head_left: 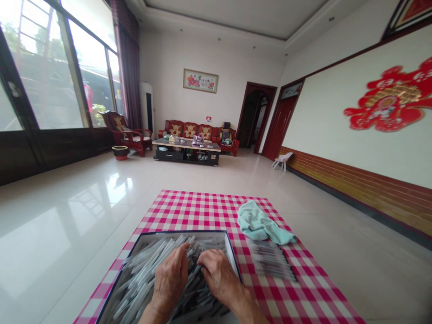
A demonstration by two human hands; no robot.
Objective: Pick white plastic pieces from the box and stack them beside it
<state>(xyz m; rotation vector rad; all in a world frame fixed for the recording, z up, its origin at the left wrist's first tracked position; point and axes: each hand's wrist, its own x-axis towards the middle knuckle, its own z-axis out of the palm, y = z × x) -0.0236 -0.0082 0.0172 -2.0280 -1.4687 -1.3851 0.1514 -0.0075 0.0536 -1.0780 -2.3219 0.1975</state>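
Your left fingers point(183, 253) are curled in close together at the tip of your left hand point(172, 272); whether they hold anything cannot be told. Your right hand point(219, 274) faces it, thumb and fingers bent narrow and a small gap away, and its grip cannot be made out either. Far ahead and left of the fingers stands a wooden armchair point(126, 135). Nearer, left of and below your left fingers, slim translucent plastic tubes point(145, 272) lie heaped in a shallow box point(232, 252) with a dark blue rim. Far beyond the fingers is a coffee table point(185, 144). Darker slim pieces point(191, 288) fill the box between and below your hands. The box sits on a pink-and-white checked tablecloth point(199, 207). Right of your right fingers, outside the box, a mint-green cloth point(254, 225) lies crumpled, with a blurred row of dark-ended translucent tubes point(272, 261) just nearer you.
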